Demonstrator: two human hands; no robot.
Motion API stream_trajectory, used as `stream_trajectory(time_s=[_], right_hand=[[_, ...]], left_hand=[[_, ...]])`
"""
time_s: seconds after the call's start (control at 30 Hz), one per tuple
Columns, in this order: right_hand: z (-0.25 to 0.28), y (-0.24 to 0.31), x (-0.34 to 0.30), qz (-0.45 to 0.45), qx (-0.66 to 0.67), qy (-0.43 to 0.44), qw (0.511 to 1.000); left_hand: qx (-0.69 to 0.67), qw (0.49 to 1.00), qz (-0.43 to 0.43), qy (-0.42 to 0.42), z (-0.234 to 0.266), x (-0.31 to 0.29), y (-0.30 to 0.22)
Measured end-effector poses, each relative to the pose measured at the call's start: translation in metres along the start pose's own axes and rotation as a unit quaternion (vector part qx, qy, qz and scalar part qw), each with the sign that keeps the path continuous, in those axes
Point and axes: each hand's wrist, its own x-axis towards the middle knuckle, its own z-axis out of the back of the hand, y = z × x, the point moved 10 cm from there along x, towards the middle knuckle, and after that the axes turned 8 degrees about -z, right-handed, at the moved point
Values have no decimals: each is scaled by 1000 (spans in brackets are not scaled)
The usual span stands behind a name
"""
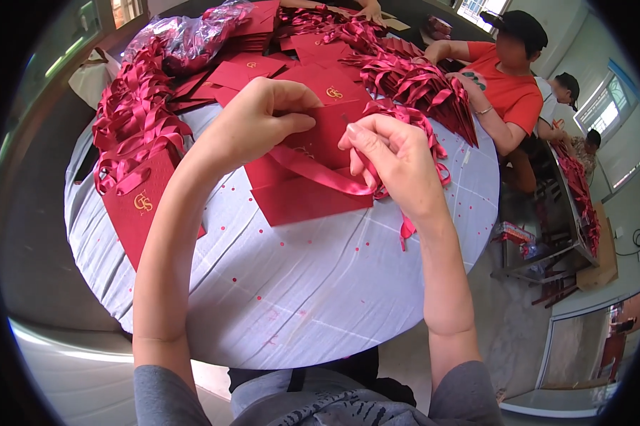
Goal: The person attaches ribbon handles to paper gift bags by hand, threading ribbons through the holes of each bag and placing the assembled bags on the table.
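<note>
Pinching a red paper bag [330, 135], the left hand [270, 117] faces the right hand [391, 156], seemingly closed on loose, unfinished-looking ribbon [320, 174], ribboned bags [423, 84] already piled far right.

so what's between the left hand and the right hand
In the head view, part of a red bag shows between the left hand and the right hand, with a shiny ribbon lower down.

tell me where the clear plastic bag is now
In the head view, the clear plastic bag is at upper left, between the looped ribbons and the stacked red bags.
</note>
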Motion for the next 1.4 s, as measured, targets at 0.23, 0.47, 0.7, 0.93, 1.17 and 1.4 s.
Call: stream_trajectory(time_s=[0.23,0.47,0.7,0.93,1.17,1.4], right_hand=[[2,5,-6,48,-78,-82,992],[3,5,-6,108,-129,-133,977],[4,6,-10,106,-169,-162,966],[7,0,-11,53,-165,-172,970],[3,16,-21,117,-260,-239,928],[4,11,-16,85,-234,-192,949]], left_hand=[[-131,988,75,41,-11,-3,16],[-129,988,76,41,-13,-4,8],[-96,995,36,15,-13,-3,4],[50,999,3,19,-16,-6,-16],[129,990,-58,-13,-19,-7,-33],[92,996,-17,-16,-19,-7,-22]])
